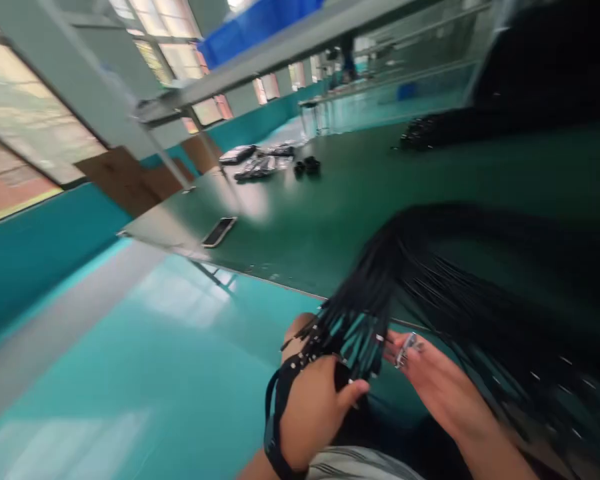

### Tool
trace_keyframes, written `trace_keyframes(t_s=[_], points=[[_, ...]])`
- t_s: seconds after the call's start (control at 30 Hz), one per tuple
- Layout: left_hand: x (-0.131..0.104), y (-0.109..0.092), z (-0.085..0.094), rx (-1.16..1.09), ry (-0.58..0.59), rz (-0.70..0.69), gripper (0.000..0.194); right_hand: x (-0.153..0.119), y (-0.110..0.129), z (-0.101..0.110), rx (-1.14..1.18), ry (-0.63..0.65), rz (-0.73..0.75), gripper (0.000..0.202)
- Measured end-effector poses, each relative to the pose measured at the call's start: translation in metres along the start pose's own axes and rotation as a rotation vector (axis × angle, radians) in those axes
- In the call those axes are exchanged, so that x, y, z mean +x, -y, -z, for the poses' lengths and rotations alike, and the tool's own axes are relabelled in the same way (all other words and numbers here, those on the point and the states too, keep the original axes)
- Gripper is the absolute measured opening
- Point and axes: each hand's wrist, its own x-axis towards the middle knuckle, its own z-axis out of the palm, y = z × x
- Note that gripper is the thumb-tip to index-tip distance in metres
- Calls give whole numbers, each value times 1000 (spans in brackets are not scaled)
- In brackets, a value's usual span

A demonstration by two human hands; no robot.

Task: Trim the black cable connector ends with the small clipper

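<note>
A thick bundle of thin black cables (380, 267) hangs over the table's front edge, its loose ends with small pale tips fanning out above my lap. My left hand (313, 400), with a dark band on the wrist, is at these ends from the left; the thumb sticks out and the other fingers are largely hidden by the cables. From the right, my right hand (437, 383) reaches in with its fingertips against the cable ends. A small silver metal piece (407, 350) sits at its fingers; blur hides what kind it is.
The green table (300, 227) carries a phone (220, 231) near its left edge, plastic-wrapped packs (257, 163) and small black parts (309, 166) further back. Another dark cable bundle (445, 128) lies at the back right. Overhead, a shelf holds blue bins (260, 30).
</note>
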Motion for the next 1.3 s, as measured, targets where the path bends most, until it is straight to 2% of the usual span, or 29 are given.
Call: trace_keyframes(t_s=[0.07, 0.13, 0.3, 0.37, 0.47, 0.53, 0.6, 0.67, 0.8, 0.9, 1.0, 1.07, 1.13, 1.23, 1.3], points=[[13, 5, -1, -31, 155, -17, 53, -13, -4, 9, 0, -41, -6, 33], [23, 5, -2, -23, 256, -36, 52, -19, -7, 11, -8, -80, -7, 32], [28, -2, 7, 106, 395, -52, 59, -23, -10, 10, -40, -167, -1, 33], [22, -4, 19, 126, 336, -12, 51, -24, -8, 8, -54, -202, 9, 32], [12, -5, 37, 7, 2, 2, 33, -22, -1, 5, -82, -240, 11, 34], [12, -11, 42, -89, -99, -61, 30, -20, 5, 1, -101, -257, -1, 33], [20, -22, 38, -142, -31, -122, 28, -17, 11, -3, -116, -281, -14, 31], [33, -37, 28, -97, 13, -137, 28, -16, 15, -6, -121, -314, -8, 29], [58, -61, 5, 33, 14, -156, 26, -18, 19, -10, -102, -374, 28, 32], [65, -67, -1, 135, 1, -179, 19, -22, 22, -10, -99, -402, 37, 28], [68, -67, 3, 138, 6, -199, 11, -22, 26, -12, -94, -444, 82, 21], [71, -65, 8, 43, 38, -193, 14, -20, 30, -14, -82, -463, 112, 21], [74, -63, 11, -171, 103, -149, 21, -18, 34, -18, -67, -467, 130, 23], [77, -63, 8, -716, 344, -15, 34, -16, 42, -23, -59, -483, 155, 22], [76, -67, 1, -1020, 475, 57, 34, -15, 49, -24, -73, -513, 190, 18]])
